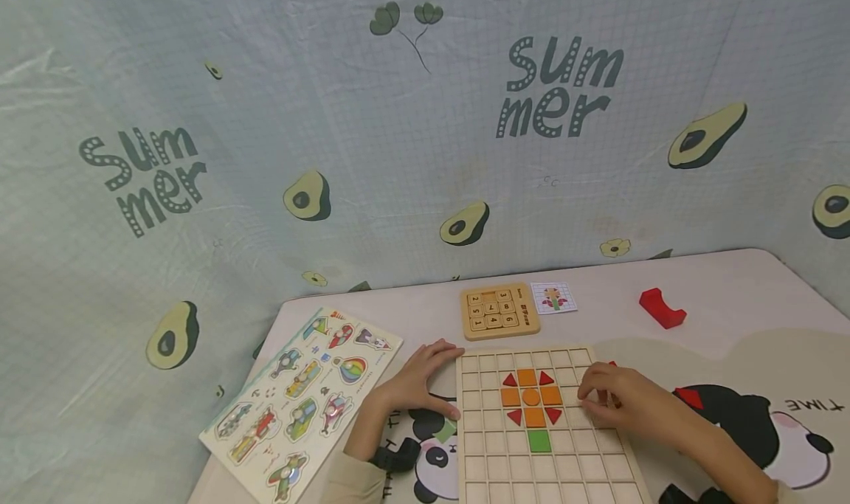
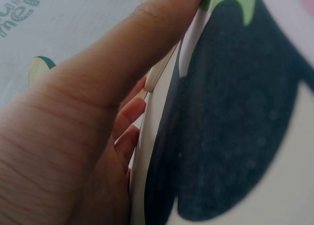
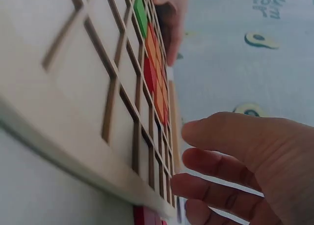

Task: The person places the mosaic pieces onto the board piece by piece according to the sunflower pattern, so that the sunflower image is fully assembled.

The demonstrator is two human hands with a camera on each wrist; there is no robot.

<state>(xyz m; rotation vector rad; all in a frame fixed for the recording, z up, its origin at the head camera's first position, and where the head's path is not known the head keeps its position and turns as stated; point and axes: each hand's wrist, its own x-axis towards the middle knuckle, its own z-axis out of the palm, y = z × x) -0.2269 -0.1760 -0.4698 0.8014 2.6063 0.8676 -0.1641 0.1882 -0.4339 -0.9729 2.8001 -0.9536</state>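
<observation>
A wooden grid board (image 1: 488, 471) lies in front of me. Set in its cells are an orange circle (image 1: 530, 397) with orange squares (image 1: 552, 395) around it, red triangles (image 1: 554, 415) at the corners and a green square (image 1: 539, 441) below. My left hand (image 1: 415, 382) rests at the board's left edge, thumb and fingers spread along it. Over the right edge is my right hand (image 1: 620, 399), fingers loosely bent. In the right wrist view, nothing shows between the right thumb and fingers (image 3: 223, 136). Red pieces (image 3: 147, 216) lie beside that edge, partly hidden by the hand in the head view.
Behind the board are a wooden number puzzle (image 1: 501, 312) and a pattern card (image 1: 564, 297). A red arch-shaped block (image 1: 662, 308) lies at the back right. To the left is a picture puzzle board (image 1: 319, 389). A red piece (image 1: 689, 398) lies right of my right hand.
</observation>
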